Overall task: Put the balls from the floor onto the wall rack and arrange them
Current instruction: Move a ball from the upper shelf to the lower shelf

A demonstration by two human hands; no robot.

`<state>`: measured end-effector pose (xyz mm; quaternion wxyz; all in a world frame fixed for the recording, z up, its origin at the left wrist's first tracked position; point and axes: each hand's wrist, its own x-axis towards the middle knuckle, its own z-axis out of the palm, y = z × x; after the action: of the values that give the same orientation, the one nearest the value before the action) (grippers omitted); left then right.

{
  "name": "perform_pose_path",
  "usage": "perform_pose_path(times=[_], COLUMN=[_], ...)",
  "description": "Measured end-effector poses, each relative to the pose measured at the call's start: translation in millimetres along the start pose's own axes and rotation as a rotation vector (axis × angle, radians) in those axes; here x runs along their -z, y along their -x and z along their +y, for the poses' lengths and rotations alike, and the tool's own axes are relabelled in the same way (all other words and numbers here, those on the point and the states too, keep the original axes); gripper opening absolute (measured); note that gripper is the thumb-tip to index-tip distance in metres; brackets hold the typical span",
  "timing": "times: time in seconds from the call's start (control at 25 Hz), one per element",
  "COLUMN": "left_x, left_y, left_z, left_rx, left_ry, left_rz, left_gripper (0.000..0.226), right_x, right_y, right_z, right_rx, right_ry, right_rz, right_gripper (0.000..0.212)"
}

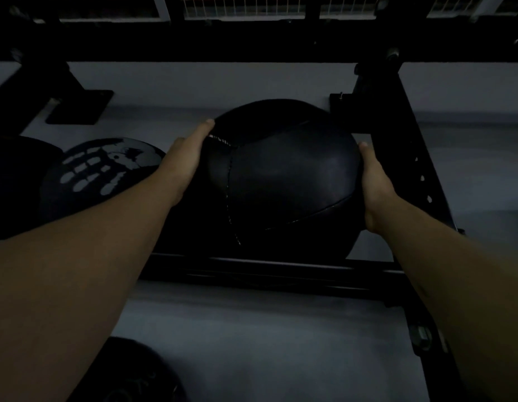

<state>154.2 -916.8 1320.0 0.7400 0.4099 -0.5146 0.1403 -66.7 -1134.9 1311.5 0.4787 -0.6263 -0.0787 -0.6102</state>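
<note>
A large black stitched medicine ball [284, 175] sits between the rails of the black wall rack [252, 271], at its right end. My left hand [188, 158] presses flat against the ball's left side and my right hand [374, 181] against its right side, so the ball is clasped between both palms. To the left, a second black ball [98, 172] with a pale hand-print mark rests on the same rack tier. Another dark ball [17, 184] lies at the far left, mostly cut off by the frame edge.
A black rack upright with holes [417, 169] stands just right of my right hand. A bracket plate [83, 107] is fixed to the grey wall behind. A dark round ball [130, 372] lies lower left. A wire mesh panel [246, 5] runs along the top.
</note>
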Motion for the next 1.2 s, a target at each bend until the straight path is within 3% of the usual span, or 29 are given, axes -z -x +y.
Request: perform_pose_path(times=[0.12, 0.2, 0.36, 0.48, 0.56, 0.76, 0.92, 1.2], left_x=[0, 2, 12, 22, 28, 53, 61, 59], left_y=[17, 28, 59, 88, 104, 160, 207, 315], left_z=[8, 16, 46, 62, 66, 68, 74, 59], left_rx=[-0.006, -0.035, 0.067, 0.125, 0.165, 0.104, 0.064, 0.215], left_ry=[0.029, 0.058, 0.193, 0.326, 0.425, 0.558, 0.539, 0.454], left_rz=[-0.006, 0.005, -0.116, -0.221, -0.214, -0.042, 0.081, 0.165], left_gripper=[0.106, 0.103, 0.124, 0.089, 0.081, 0.092, 0.087, 0.097], right_x=[4, 3, -4, -24, -36, -57, -55, -24], right_y=[16, 29, 54, 87, 107, 195, 264, 362], right_z=[-7, -20, -58, -84, -97, -113, -114, -97], right_rx=[0.024, 0.035, 0.078, 0.021, 0.001, 0.108, 0.193, 0.035], right_ry=[0.0, -0.009, 0.05, 0.06, 0.058, 0.047, 0.035, 0.05], right_rz=[-0.018, 0.005, 0.086, 0.053, 0.118, 0.287, 0.436, 0.562], right_gripper=[0.062, 0.072, 0.086, 0.102, 0.107, 0.081, 0.065, 0.056])
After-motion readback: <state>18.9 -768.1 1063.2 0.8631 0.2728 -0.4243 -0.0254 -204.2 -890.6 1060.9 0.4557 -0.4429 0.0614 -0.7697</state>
